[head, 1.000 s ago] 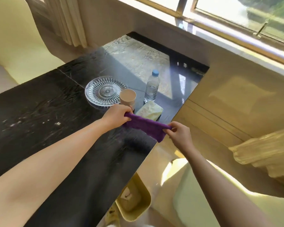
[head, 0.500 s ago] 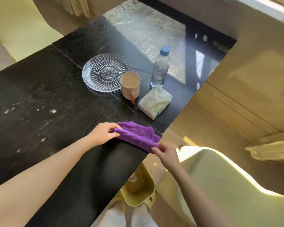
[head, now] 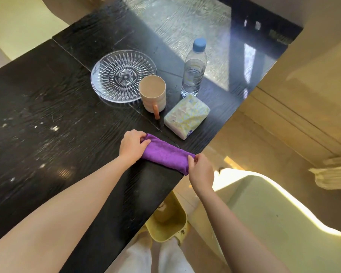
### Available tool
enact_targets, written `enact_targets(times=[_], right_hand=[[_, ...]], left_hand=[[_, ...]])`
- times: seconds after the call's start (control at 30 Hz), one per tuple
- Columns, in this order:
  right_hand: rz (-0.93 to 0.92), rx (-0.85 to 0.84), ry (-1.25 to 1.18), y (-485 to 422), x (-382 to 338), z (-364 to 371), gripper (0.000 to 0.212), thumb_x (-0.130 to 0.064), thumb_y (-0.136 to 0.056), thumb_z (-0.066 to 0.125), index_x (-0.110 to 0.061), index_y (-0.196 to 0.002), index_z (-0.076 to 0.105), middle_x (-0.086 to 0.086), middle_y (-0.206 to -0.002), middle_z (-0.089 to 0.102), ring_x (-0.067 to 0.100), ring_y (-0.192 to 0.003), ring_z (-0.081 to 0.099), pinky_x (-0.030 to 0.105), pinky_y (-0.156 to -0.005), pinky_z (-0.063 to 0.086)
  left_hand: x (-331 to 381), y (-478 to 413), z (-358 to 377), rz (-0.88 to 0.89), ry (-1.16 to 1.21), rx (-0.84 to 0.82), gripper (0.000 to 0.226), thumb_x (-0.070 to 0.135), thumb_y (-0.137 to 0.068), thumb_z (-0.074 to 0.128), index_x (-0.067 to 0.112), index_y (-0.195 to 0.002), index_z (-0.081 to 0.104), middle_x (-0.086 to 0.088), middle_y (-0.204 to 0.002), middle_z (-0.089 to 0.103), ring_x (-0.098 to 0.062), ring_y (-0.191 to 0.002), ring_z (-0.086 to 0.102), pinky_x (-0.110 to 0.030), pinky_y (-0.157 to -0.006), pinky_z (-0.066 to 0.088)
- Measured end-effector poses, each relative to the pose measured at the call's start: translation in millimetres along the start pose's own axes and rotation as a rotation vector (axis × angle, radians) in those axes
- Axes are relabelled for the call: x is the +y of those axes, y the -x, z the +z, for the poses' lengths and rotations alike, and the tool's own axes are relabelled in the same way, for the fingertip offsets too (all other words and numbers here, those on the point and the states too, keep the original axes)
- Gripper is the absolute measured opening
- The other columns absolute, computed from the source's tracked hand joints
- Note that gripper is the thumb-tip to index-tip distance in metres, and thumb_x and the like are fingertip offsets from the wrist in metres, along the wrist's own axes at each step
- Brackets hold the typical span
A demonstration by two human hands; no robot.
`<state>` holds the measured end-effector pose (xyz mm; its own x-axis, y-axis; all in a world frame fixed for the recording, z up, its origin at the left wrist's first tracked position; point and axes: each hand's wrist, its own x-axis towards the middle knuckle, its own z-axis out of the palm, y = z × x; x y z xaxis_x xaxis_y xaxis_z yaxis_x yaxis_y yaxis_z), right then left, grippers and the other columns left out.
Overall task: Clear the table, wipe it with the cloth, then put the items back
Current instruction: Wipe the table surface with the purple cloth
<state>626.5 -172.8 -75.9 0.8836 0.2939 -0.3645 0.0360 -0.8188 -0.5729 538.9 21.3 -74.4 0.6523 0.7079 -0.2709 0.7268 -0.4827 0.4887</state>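
both hands are coming down toward the near right edge of the table compared with a second ago, when they were holding the cloth up in the air just in front of the mug; the cloth is now lying folded on the dark top.

left hand (head: 133, 145) is pinching the far-left end of the purple cloth (head: 165, 154), thumb and fingers clenched over the fold, while the right hand (head: 200, 170) is gripping the near-right end, which is hanging slightly over the table (head: 47, 119) edge. so the cloth is sitting stretched between the two hands, touching the wood, right at the corner nearest the person.

going outward — the tissue pack (head: 186, 116) is lying just beyond the cloth, the mug (head: 153, 95) with its orange handle is standing just left of it, the glass plate (head: 123, 75) is touching or nearly touching the mug, and the water bottle (head: 194, 67) is standing upright further back.

to do this step well, i'd judge the four items need lifting off first — none is cleared yet, and wiping around them would be leaving the crumbs and pale specks on the left half. keeping the cloth folded flat is giving a firm pad for pressing.

writing: the bottle's label and a small blue mark on the tissue pack are showing, but both are too small to read.
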Motion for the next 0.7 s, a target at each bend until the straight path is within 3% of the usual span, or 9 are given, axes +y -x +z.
enact_targets(times=[0.1,0.23,0.3,0.37,0.43,0.5,0.7], right_hand=[[-0.042,0.01,0.023,-4.6,2.3,3.2,0.016,-0.035,-0.091,0.055,-0.025,-0.082,0.048,-0.007,-0.077,0.054,0.002,-0.064,0.048,0.016,-0.05,0.033],[-0.099,0.031,0.003,-4.2,1.9,-2.2,0.015,-0.033,-0.091,0.055,-0.019,-0.096,0.054,-0.002,-0.09,0.058,0.012,-0.079,0.056,0.025,-0.064,0.049],[-0.27,0.104,0.077,2.7,0.1,-7.8,0.025,-0.034,-0.09,0.055,-0.014,-0.105,0.056,0.001,-0.096,0.057,0.017,-0.089,0.054,0.031,-0.076,0.05],[-0.514,0.103,0.213,14.0,1.6,-9.6,0.034,-0.037,-0.086,0.06,-0.013,-0.109,0.057,0.004,-0.099,0.056,0.02,-0.091,0.051,0.035,-0.078,0.047],[-0.683,0.03,0.395,22.3,8.5,-6.5,0.033,-0.034,-0.082,0.065,-0.016,-0.108,0.056,0.005,-0.105,0.056,0.022,-0.095,0.051,0.035,-0.081,0.046],[-0.699,-0.04,0.456,22.0,17.2,-5.3,0.027,-0.022,-0.084,0.065,-0.02,-0.11,0.055,0.002,-0.112,0.056,0.021,-0.1,0.049,0.031,-0.085,0.044],[-0.736,-0.079,0.455,11.1,27.1,-11.4,0.03,-0.009,-0.076,0.073,-0.019,-0.1,0.058,0.0,-0.101,0.06,0.014,-0.083,0.051,0.022,-0.069,0.045]], left_hand=[[-0.9,7.3,1.8,-0.045,0.053,0.018,0.029,0.025,-0.087,0.063,0.011,-0.112,0.064,-0.007,-0.098,0.063,-0.025,-0.099,0.056,-0.041,-0.084,0.05],[2.1,17.7,-2.7,0.113,-0.078,0.112,0.046,0.024,-0.084,0.065,0.017,-0.127,0.053,-0.006,-0.116,0.057,-0.023,-0.11,0.05,-0.038,-0.093,0.044],[5.9,26.9,-1.4,0.307,-0.146,0.101,0.048,0.026,-0.084,0.064,0.019,-0.13,0.052,-0.005,-0.123,0.056,-0.022,-0.115,0.049,-0.038,-0.097,0.041],[7.4,38.1,5.9,0.464,-0.17,0.026,0.049,0.028,-0.085,0.062,0.019,-0.132,0.053,-0.005,-0.132,0.055,-0.023,-0.123,0.048,-0.039,-0.102,0.038],[3.4,45.2,15.2,0.521,-0.222,-0.073,0.05,0.032,-0.089,0.058,0.021,-0.136,0.049,-0.004,-0.144,0.047,-0.021,-0.132,0.042,-0.038,-0.111,0.031],[-3.5,46.5,22.5,0.511,-0.296,-0.143,0.051,0.031,-0.092,0.053,0.026,-0.141,0.041,0.001,-0.152,0.036,-0.017,-0.14,0.031,-0.034,-0.118,0.021],[-7.2,50.0,25.3,0.477,-0.342,-0.13,0.053,0.013,-0.095,0.048,0.031,-0.143,0.034,0.004,-0.155,0.03,-0.015,-0.144,0.023,-0.034,-0.119,0.019]])
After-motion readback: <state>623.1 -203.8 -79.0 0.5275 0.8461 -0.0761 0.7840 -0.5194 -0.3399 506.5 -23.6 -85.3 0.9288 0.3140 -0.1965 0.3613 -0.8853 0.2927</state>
